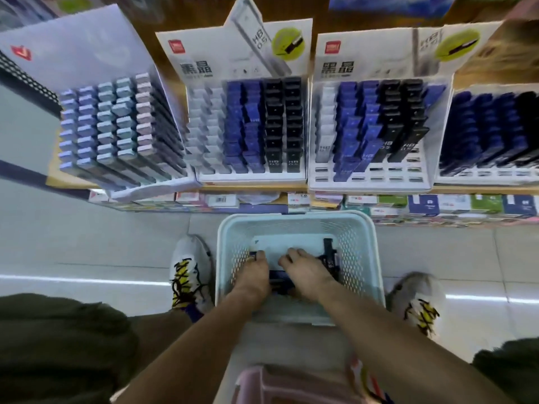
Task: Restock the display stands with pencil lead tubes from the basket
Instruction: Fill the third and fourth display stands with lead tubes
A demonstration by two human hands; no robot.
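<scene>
Both forearms reach down from the bottom of the view into a pale basket (368, 258) on the tiled floor, set between two patterned shoes. Above it a wooden shelf (253, 188) carries four display stands side by side: a pastel one at far left, a full middle stand (248, 123), a right stand (370, 132), and a fourth cut off at the edge. Front rows of the right stand show bare slots, so that one looks like the place needing stock. Down in the basket lie dark blue and black pencil lead tubes (329, 258), some loose on a white sheet at the bottom. Left hand (254, 269) has its fingers curled round a dark tube at the basket's left side. Right hand (303, 266) lies knuckles-up over the pile, fingers bent downward; whether it pinches a tube I cannot tell, since the fingertips are hidden. Step in hand, by my reading: gathering tubes. Next move calls for lifting a secure handful, sorting by colour, and seating each tube upright in an open front slot of the matching column.
</scene>
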